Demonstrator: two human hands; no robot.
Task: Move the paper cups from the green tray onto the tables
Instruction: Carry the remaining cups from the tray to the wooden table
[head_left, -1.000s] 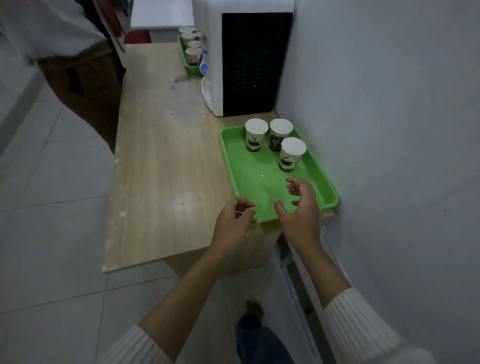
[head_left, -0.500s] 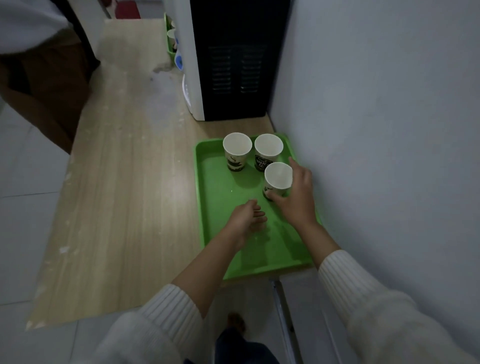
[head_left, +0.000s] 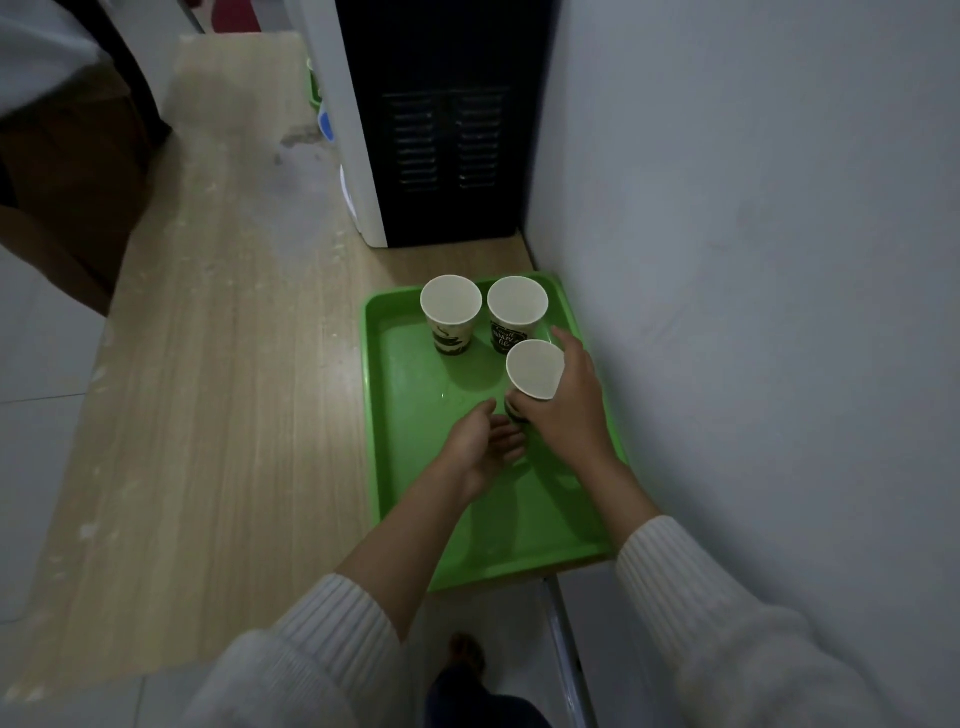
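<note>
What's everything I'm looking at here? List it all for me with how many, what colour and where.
paper cups: 3, white with dark print, far end of the tray; two at the back, nearest one tilted in the right hand
green tray: 1, on the table by the wall
table: 1, light wood
appliance: 1, white and black, behind the tray
wall: grey, right
left hand: open, over the tray
right hand: gripping the nearest cup
</note>
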